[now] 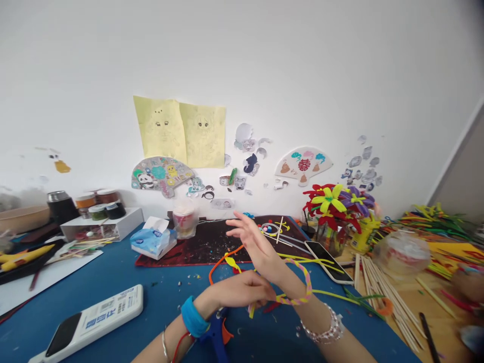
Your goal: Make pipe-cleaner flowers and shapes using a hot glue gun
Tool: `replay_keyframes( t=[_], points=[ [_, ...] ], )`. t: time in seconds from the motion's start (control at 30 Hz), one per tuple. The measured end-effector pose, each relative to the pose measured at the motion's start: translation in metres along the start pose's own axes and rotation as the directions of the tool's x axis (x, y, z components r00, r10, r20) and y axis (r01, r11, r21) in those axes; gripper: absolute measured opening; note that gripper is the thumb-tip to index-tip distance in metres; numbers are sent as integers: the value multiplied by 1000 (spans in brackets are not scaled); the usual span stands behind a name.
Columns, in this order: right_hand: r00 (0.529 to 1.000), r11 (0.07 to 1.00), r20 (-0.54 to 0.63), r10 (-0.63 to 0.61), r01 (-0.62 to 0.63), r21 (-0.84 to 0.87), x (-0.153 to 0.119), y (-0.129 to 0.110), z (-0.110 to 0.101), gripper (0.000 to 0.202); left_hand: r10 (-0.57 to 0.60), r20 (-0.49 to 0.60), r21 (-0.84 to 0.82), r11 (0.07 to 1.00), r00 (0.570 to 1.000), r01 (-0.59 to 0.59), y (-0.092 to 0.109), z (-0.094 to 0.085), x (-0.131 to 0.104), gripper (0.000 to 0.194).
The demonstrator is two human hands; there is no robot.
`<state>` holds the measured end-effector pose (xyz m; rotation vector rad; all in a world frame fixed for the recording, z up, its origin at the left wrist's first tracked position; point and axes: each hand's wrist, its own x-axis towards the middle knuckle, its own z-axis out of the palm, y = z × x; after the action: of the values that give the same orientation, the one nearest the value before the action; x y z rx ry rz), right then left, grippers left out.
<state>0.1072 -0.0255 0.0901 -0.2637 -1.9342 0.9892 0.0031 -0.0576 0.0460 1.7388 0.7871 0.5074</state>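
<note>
A braided pink and yellow pipe-cleaner band [308, 282] loops around my right wrist. My left hand [245, 291] is closed on the band's loose ends, just below the right palm. My right hand [259, 247] is raised with its fingers stretched out, holding nothing. Behind the hands an orange pipe cleaner [216, 264] curves over the table, with a yellow twisted piece [231, 261] beside it. Blue-handled scissors [218, 335] lie under my left forearm, partly hidden.
On the left are a white device [98, 320] and a tissue pack [153, 241]. A phone [328, 262], pipe-cleaner flowers [328, 201] and wooden sticks [381, 292] lie to the right. At the right edge another person's hand [469, 285] shows, blurred.
</note>
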Motion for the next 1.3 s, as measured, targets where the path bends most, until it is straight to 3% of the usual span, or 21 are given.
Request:
replay_keyframes(
  t=[0.03,0.1,0.23,0.33,0.4,0.47,0.53,0.57,0.63,0.7,0.77,0.83,0.93,0.97,1.03,1.13,1.2,1.3],
  points=[
    [997,988,-65,-46,36,-149,0,-1,-1,40,14,-5,24,1000,1000,-14,-3,2,2,34],
    [987,919,-76,-138,99,-380,2,-3,-6,32,48,-29,76,996,998,-46,-8,5,6,36],
    [964,805,-28,-264,204,-557,7,-1,-21,26,167,-231,265,959,958,-103,-12,10,13,39],
    [955,832,-89,-282,197,-519,9,4,-31,21,428,-349,515,831,834,-211,-11,15,16,37],
    [958,891,-167,-234,142,-431,10,9,-35,18,589,-359,713,673,724,-194,-11,20,16,34],
    [964,954,-228,-133,62,-293,12,15,-37,18,730,-282,888,444,623,-119,-10,25,14,31],
    [974,988,-227,-11,-24,-151,14,23,-36,19,841,-138,974,211,523,-83,-7,28,11,27],
    [978,993,-204,41,-63,-101,14,26,-34,20,874,-67,986,131,482,-99,-4,29,9,26],
    [981,991,-149,123,-130,-41,16,32,-27,20,903,25,981,60,429,-183,0,30,6,25],
    [980,983,-93,177,-179,-23,15,35,-16,21,904,69,950,71,423,-306,1,32,5,27],
    [978,978,-37,206,-207,-36,12,35,-4,20,897,78,883,140,435,-447,-1,35,5,30],
    [977,975,12,214,-213,-66,8,33,7,20,861,30,780,298,509,-550,-3,40,5,36],
    [976,974,51,210,-204,-102,3,32,18,20,732,-112,593,592,673,-546,-3,48,3,41],
    [976,974,55,210,-203,-102,2,34,20,20,689,-162,541,661,707,-520,-2,50,3,42],
    [974,973,49,220,-216,-77,4,40,20,20,649,-264,496,726,714,-477,-2,53,3,42],
    [965,965,2,263,-263,2,11,52,13,19,673,-342,618,687,656,-382,-8,53,9,36],
    [950,950,-69,306,-300,85,16,60,7,19,729,-259,774,548,633,-315,-17,51,16,26],
    [915,919,-179,362,-318,233,23,66,-3,19,733,-120,919,337,670,-204,-26,46,25,20]
  ],
)
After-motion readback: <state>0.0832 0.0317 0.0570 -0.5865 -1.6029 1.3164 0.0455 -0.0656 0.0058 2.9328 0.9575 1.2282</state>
